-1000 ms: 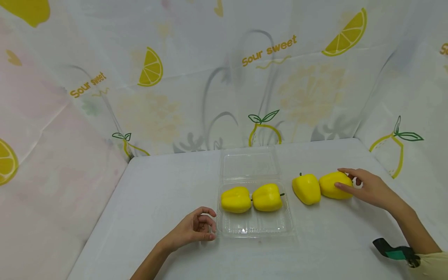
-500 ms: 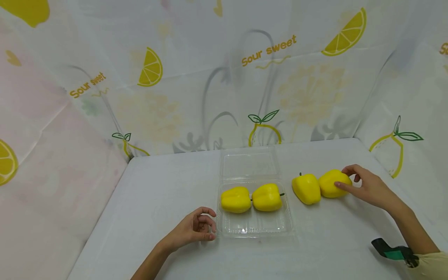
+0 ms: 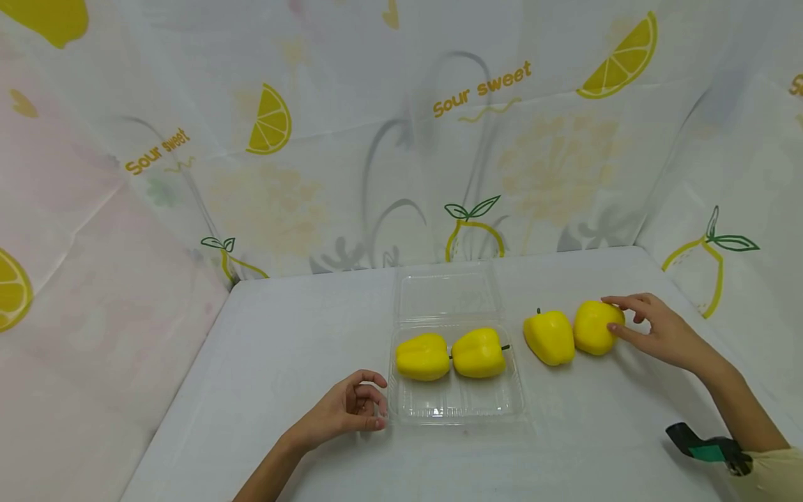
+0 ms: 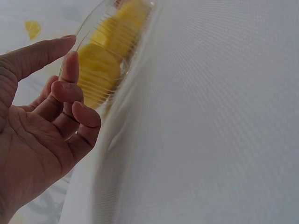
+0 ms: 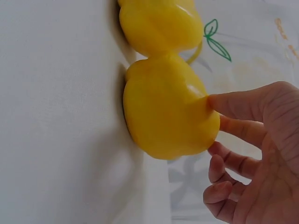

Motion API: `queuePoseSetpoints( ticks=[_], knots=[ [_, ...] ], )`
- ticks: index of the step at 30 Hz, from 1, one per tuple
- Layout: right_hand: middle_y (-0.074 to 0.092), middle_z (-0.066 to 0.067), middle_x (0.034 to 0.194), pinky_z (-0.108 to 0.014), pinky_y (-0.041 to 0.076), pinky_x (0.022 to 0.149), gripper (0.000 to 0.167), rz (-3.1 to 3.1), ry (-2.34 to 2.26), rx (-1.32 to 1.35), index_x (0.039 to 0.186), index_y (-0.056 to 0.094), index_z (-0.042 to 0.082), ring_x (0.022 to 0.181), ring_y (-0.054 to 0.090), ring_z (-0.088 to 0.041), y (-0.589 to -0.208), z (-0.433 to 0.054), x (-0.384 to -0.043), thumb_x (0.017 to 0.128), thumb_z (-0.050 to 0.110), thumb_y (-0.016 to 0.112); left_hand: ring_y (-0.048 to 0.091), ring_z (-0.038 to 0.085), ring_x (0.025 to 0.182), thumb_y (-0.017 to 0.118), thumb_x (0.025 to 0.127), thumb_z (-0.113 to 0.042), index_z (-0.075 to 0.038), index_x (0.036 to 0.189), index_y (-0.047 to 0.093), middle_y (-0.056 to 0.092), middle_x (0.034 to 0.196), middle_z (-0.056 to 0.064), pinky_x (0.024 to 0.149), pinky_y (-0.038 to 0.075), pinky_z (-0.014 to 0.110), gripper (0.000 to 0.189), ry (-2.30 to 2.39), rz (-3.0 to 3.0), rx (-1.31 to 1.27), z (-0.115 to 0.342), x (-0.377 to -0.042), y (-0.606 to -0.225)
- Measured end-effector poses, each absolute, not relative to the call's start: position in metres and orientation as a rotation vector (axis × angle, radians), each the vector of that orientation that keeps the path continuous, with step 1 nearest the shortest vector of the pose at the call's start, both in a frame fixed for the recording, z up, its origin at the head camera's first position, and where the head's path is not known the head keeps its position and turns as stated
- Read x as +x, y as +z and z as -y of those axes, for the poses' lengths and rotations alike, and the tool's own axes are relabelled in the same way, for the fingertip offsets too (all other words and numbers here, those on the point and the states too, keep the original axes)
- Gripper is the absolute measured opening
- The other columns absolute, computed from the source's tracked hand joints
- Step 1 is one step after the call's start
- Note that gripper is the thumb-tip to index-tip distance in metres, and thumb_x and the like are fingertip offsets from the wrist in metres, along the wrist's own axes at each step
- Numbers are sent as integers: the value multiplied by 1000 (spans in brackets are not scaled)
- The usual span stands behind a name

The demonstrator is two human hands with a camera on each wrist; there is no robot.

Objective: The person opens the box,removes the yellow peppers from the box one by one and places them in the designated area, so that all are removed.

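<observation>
Two yellow bell peppers lie end to end in the clear plastic clamshell container (image 3: pixel 458 411), a left pepper (image 3: pixel 422 357) and a right pepper (image 3: pixel 479 353). Beside its left edge is my left hand (image 3: pixel 351 404), fingers loosely curved, thumb and fingertips close to or touching the container wall; contact is hard to tell. On the table to the right, my right hand (image 3: pixel 665 335) pinches a yellow bell pepper (image 5: pixel 163 112) between thumb and fingers. Just left of that one, another yellow bell pepper (image 3: pixel 549 337) rests with its stem pointing backward.
The container's lid (image 3: pixel 448 293) lies folded back toward the rear wall. A white cloth covers the table (image 3: pixel 301 328). Curtains with a lemon print (image 3: pixel 326 139) enclose the back and sides. A black and green strap (image 3: pixel 709 450) sits by the right wrist.
The pepper at my right hand has turned and now shows a rounder side; its right end has shifted left. My right fingers have shifted on it. The left hand stays in place.
</observation>
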State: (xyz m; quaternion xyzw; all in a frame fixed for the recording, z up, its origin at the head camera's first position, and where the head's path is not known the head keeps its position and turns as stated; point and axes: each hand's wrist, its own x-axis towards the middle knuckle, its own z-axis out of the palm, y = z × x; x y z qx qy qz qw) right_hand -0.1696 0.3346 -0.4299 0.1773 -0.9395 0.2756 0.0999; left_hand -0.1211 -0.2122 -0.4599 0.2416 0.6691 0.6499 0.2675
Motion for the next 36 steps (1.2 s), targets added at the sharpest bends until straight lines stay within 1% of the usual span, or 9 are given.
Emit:
queuePoseSetpoints(
  ticks=[4,8,15,21,24,26,31,36],
  knots=[
    [55,-17,119,-31,39,61,43,2806,837,529,128,58,3,86,42,-16,-428,-334,-169,89,13,74,49,10,67,72,88,1,14,130,34,64,98,12,60,43,18,58,1753,-1803,649,212,-121,-459],
    [55,-19,126,-35,40,64,43,2837,848,537,129,55,3,90,45,-21,-425,-332,-169,90,10,72,48,10,67,72,87,1,13,130,34,64,98,11,60,43,18,59,1749,-1808,644,211,-122,-459],
    [58,-20,124,-35,42,65,44,2819,813,561,128,55,2,93,49,-27,-425,-331,-169,88,7,73,49,10,68,72,87,0,13,130,34,64,98,12,61,43,18,59,1740,-1814,641,211,-123,-458],
    [56,-21,126,-38,44,68,49,2819,834,503,133,51,0,96,48,-28,-421,-328,-166,90,13,72,49,10,67,72,87,2,14,130,34,63,98,15,60,43,18,58,1747,-1808,642,210,-122,-457],
    [58,-20,123,-36,46,69,51,2800,817,479,134,50,1,96,48,-26,-419,-325,-164,91,16,73,49,10,67,72,87,2,14,130,34,63,98,17,61,43,18,58,1740,-1815,626,210,-121,-458],
    [59,-19,121,-33,45,68,52,2777,797,484,133,51,1,94,47,-24,-417,-322,-163,90,16,74,49,10,67,72,87,1,14,130,34,63,98,16,61,44,18,59,1737,-1819,619,211,-121,-458],
    [61,-15,115,-27,45,65,52,2722,768,503,132,53,4,91,45,-14,-416,-313,-161,87,15,77,49,10,67,72,87,0,13,130,34,64,98,14,61,43,18,59,1733,-1822,619,212,-122,-459],
    [62,-10,111,-27,44,63,51,2688,786,538,131,54,5,89,44,-9,-414,-303,-157,87,13,77,49,10,67,73,88,-3,12,131,34,64,98,10,61,43,18,60,1728,-1825,624,212,-122,-460]
  ],
)
